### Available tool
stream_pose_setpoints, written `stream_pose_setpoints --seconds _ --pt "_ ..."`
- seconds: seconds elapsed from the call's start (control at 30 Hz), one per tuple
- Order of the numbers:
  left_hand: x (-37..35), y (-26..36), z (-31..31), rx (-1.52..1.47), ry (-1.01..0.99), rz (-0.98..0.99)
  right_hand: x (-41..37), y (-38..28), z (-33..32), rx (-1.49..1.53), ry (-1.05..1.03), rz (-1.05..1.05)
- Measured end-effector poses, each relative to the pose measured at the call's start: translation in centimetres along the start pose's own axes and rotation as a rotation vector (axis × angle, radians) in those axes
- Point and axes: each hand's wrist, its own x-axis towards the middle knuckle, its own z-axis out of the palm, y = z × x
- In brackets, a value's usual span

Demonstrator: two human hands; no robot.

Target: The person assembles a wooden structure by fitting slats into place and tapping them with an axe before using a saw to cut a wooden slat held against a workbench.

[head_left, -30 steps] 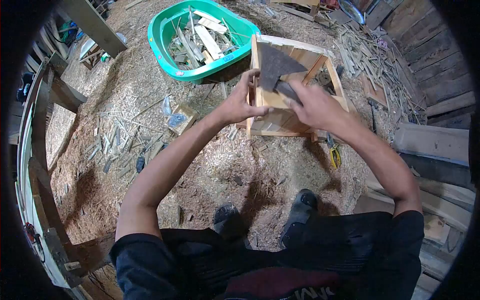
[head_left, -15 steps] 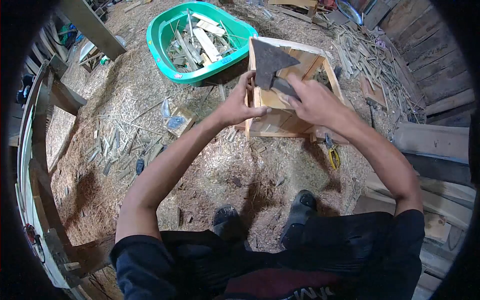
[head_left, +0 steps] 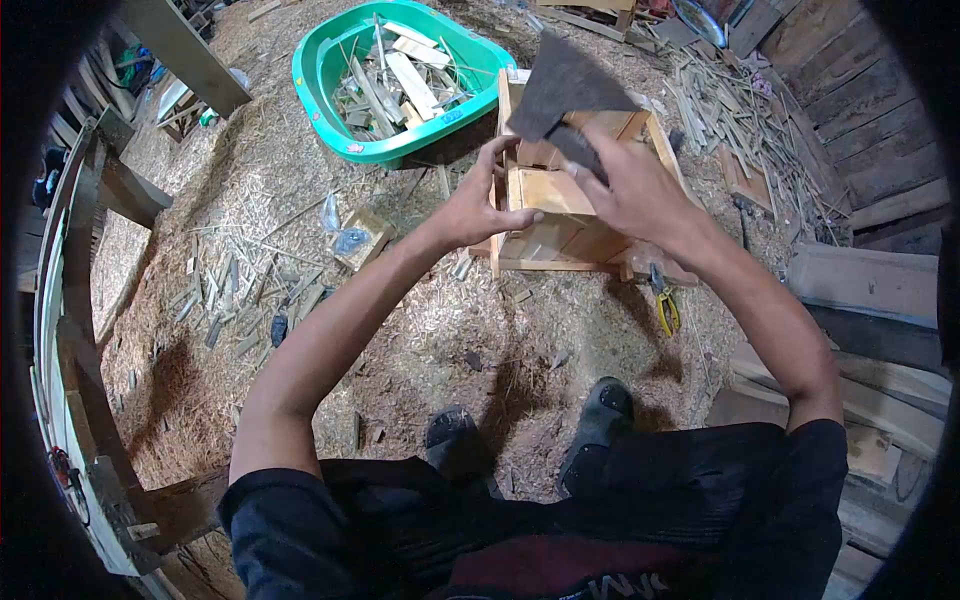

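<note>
My right hand (head_left: 640,195) is closed around a hatchet (head_left: 568,92) with a broad, dark, flat blade. The blade is raised over the far left part of a small wooden box-like frame (head_left: 555,192), and most of the handle is hidden by my fingers. My left hand (head_left: 478,208) grips the frame's left side, thumb on the near side and fingers towards the far side. The frame stands on the shavings-covered floor. Its inner boards show partly behind the blade and right hand.
A green plastic tub (head_left: 375,155) full of wood offcuts stands beyond the frame, to the left. Yellow-handled pliers (head_left: 668,312) lie at the frame's near right. Planks (head_left: 890,410) are stacked at right, and a wooden post (head_left: 190,60) slants at the far left.
The hatchet has moved up and to the right, its blade turning away from the frame's left edge. My left hand keeps its place on the frame.
</note>
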Motion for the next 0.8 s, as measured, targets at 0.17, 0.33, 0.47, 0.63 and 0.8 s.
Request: stream_pose_setpoints --seconds 0.17,0.33,0.47,0.63,0.8 --pt "0.0 0.1 0.1 -0.099 0.013 0.007 -0.9 0.6 1.1 -0.075 -0.163 0.065" --pt "0.0 -0.2 0.5 -0.113 0.019 0.019 -0.2 0.5 -0.1 -0.05 -0.165 0.04" --pt "0.0 -0.1 0.3 -0.083 0.01 -0.001 -0.3 0.5 0.3 -0.037 -0.05 0.025" --pt "0.3 0.0 0.4 -0.112 0.024 0.029 -0.4 -0.1 0.4 -0.153 -0.363 0.123" --pt "0.0 -0.1 0.4 -0.028 0.023 -0.01 -0.3 -0.9 0.3 -0.048 -0.137 0.077"
